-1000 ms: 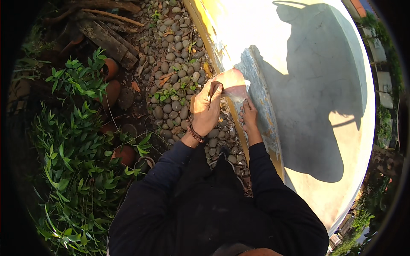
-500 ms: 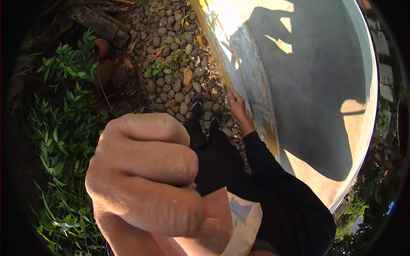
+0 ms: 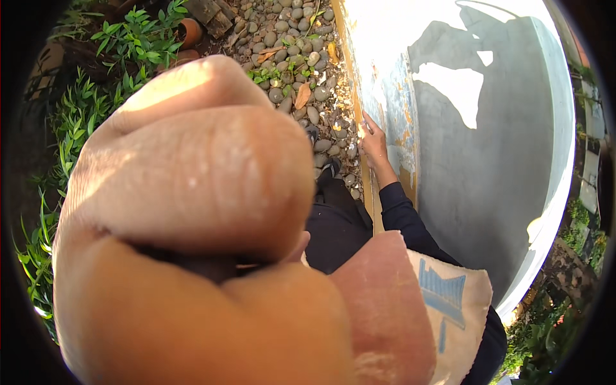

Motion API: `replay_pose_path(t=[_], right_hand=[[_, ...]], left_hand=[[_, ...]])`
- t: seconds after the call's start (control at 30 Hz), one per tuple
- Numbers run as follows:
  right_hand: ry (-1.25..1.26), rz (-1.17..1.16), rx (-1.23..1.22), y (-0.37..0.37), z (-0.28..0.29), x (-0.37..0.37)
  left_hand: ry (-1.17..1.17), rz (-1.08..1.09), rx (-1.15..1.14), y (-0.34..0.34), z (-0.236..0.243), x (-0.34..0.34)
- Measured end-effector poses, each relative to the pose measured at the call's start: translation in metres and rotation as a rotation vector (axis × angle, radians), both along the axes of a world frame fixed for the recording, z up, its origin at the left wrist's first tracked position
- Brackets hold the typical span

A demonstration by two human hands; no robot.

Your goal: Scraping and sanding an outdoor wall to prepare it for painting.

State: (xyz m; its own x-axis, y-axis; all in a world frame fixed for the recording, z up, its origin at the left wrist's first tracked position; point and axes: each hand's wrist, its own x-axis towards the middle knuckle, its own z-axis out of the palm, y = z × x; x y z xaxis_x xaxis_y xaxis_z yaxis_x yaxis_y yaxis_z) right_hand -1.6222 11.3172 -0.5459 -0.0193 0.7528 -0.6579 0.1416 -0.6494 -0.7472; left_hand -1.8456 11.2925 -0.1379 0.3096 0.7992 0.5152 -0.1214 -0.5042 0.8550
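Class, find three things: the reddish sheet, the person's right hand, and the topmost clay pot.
Reddish sheet (image 3: 389, 308): head view, middle of its reddish face.
Right hand (image 3: 374, 145): head view, middle of the hand.
Topmost clay pot (image 3: 192, 33): head view, its orange side.

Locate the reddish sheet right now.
In the head view, the reddish sheet juts from the left hand, low and right of centre, partly covering the dark right sleeve.

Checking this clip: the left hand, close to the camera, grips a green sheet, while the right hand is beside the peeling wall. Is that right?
Not quite: the sheet isn't green. The head view shows it reddish, with a cream part. The left hand, close to the camera, does grip it, while the right hand is beside the peeling wall.
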Motion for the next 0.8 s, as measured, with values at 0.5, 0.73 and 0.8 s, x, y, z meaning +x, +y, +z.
replay_pose_path(t=[0.5, 0.73, 0.8], right_hand=[[0.083, -0.064, 0.212, -0.029, -0.013, 0.005], [0.024, -0.111, -0.028, 0.013, 0.002, -0.009], [0.097, -0.136, -0.005, 0.03, 0.012, -0.016]], left_hand=[[-0.006, -0.026, -0.055, -0.059, -0.038, 0.045], [0.008, 0.002, -0.1, -0.018, -0.047, 0.003], [0.014, 0.002, -0.115, -0.002, -0.047, -0.008]])
